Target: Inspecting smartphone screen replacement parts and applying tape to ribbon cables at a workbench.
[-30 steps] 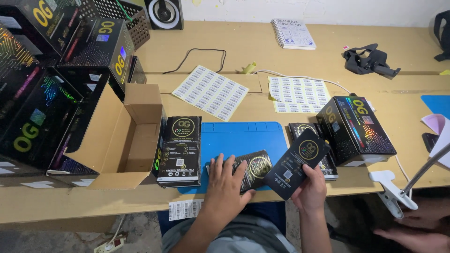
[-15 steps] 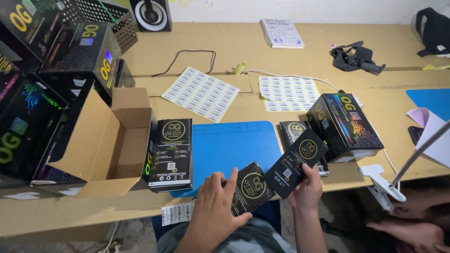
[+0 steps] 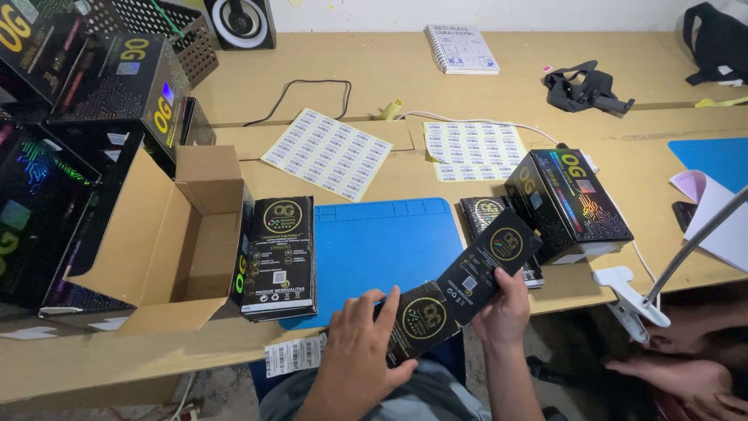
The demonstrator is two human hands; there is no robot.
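My left hand holds a small flat black package with a gold round emblem at the table's near edge. A second, longer black package with the same gold emblem is gripped by my right hand and tilts up to the right. The two packages touch or overlap between my hands. Beyond them lies a blue mat. A stack of the same flat black packages sits left of the mat.
An open cardboard box and large black printed boxes stand at left. A black box sits at right beside another flat pack. Two sticker sheets, a notebook, a clamp, and another person's hands are nearby.
Both hands have drawn slightly nearer to me with the two packages. My left hand now grips the smaller package more fully, and the view has tilted down a little.
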